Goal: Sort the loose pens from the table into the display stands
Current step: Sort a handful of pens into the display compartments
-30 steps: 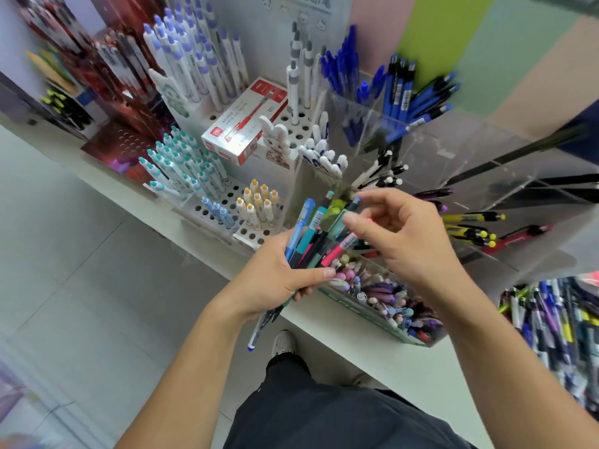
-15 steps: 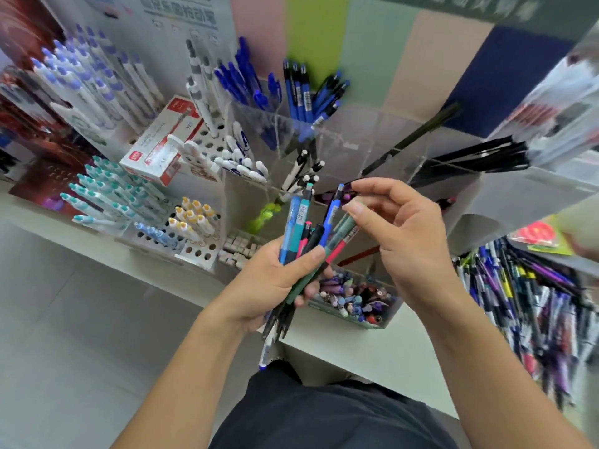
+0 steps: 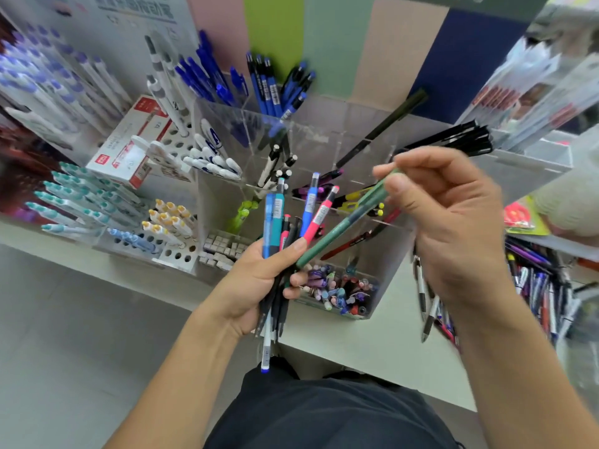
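The right hand pinched the top of 1 green pen, its length slanting down-left into the bundle gripped by the left hand, just below the clear stand.

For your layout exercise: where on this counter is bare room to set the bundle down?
Bare counter lies along the near edge, between the clear bin of caps and the loose pen pile. Crowded: the peg stands left and the acrylic compartments behind.
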Tool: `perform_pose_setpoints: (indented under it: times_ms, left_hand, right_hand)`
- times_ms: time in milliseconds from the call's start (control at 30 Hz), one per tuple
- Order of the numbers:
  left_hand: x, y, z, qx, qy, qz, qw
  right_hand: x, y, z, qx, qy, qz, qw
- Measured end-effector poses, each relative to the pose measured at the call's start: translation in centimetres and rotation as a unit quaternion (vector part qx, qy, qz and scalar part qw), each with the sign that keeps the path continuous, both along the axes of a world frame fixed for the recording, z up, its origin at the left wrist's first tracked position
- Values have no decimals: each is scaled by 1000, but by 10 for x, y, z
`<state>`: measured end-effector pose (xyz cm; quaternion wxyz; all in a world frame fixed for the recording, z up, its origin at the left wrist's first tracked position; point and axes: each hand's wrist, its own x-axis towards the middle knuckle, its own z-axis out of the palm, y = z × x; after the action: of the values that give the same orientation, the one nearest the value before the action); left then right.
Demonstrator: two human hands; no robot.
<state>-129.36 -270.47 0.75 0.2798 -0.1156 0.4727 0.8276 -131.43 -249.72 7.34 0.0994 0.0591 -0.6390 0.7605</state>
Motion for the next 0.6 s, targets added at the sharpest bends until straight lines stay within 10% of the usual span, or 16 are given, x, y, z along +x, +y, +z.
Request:
perform_pose_setpoints:
  times_ms: [367,600]
  left_hand:
    - [3,-6,-9,-231,144,6,962]
    - [7,-4,-7,-239,144,-1,960]
  right_hand:
    - [37,41,-56,468,91,-116,871]
    - [42,36,-78,434,-2,-7,901]
